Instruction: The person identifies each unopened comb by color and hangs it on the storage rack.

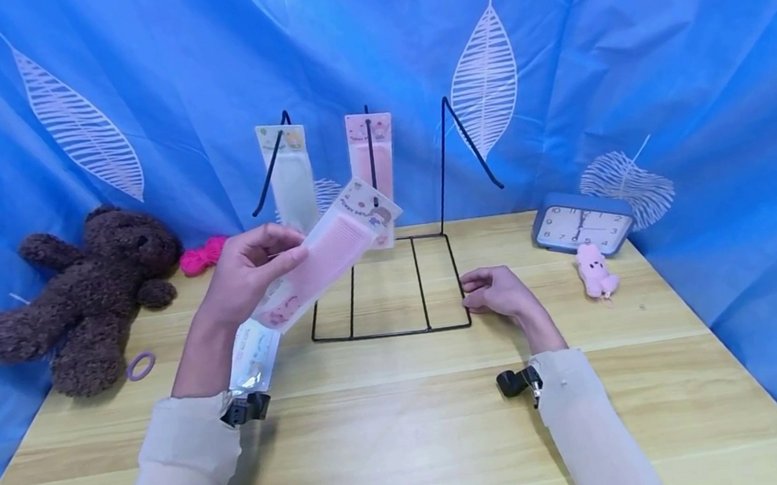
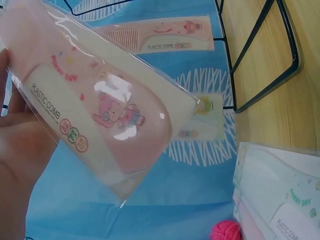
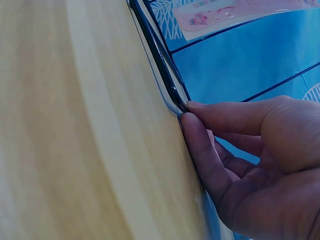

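Left hand (image 1: pixel 249 269) pinched a packaged pink comb (image 1: pixel 340 255) by its long edge, card end tilted up at the tip of the middle hook (image 1: pixel 371 149); right hand (image 1: pixel 502 291) pinched the wire rack (image 1: pixel 393 334) at its base, near the front right corner. Best bet was to square the card to the hook, center the hole on the tip, slide back level, right hand bracing; forcing it tilted would likely have creased the card. Couldn't tell if the tip was through the hole or just in front. Left fingertips were hidden behind the comb, left wrist view cut off its top end, left forearm covered part of the packs (image 1: pixel 255 353) on the tabletop (image 1: pixel 394 431).
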The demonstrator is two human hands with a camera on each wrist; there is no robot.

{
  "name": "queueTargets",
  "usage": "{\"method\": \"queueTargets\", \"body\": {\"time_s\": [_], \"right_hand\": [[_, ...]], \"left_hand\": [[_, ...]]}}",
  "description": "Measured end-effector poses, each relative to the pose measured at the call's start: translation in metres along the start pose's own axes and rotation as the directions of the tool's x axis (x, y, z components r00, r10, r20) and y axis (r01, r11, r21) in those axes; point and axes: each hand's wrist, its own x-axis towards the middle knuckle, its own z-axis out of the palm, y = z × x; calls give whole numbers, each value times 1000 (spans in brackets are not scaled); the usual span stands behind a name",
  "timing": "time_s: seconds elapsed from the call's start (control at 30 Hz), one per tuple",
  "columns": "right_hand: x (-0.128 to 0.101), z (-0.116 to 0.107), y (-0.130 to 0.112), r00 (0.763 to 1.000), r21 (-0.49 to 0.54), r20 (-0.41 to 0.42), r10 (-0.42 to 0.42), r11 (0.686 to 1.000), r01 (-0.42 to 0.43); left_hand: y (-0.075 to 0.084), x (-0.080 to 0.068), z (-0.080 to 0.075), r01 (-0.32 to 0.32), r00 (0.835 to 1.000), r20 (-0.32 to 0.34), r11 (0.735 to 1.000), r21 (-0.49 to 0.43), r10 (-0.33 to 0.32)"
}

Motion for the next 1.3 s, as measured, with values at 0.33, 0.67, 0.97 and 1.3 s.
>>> {"method": "queueTargets", "body": {"time_s": [0.33,0.67,0.97,1.3], "right_hand": [[1,0,0,1000,-3,2,-9,1000,9],[2,1,-1,1000,-5,8,-11,1000,11],[1,1,-1,1000,0,2,-8,1000,8],[0,2,-1,1000,2,2,-8,1000,8]], "left_hand": [[-9,6,13,44,997,-65,997,68,-40],[-24,17,32,23,992,-128,988,150,-3],[-31,35,50,49,980,-200,986,160,-16],[-36,53,64,128,964,-247,987,94,-102]]}}
